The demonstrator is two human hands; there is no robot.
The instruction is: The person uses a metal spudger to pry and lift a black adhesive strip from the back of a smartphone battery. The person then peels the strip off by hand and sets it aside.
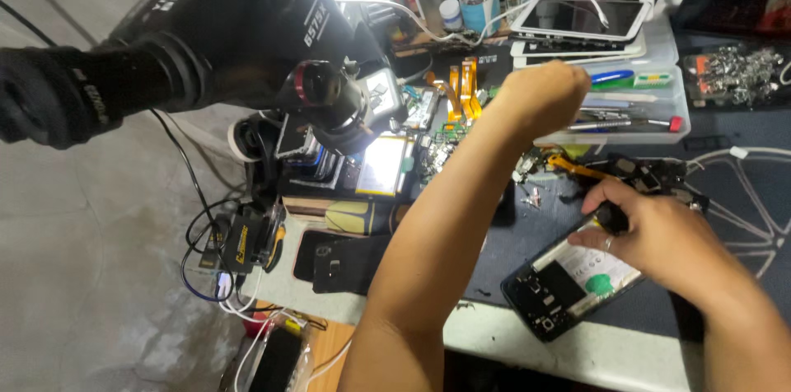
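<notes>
Black opened phone w/ white battery on counter: right hand pinches small black part above it; left hand fisted beyond, grip contents can't tell.

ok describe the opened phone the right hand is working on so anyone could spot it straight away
On the dark work mat, look at the near edge, just under the right hand. There lies the opened black phone, back cover off, tilted. Unlike the intact white phones stacked in the clear tray beyond, it shows a white battery with a green sticker.
</notes>
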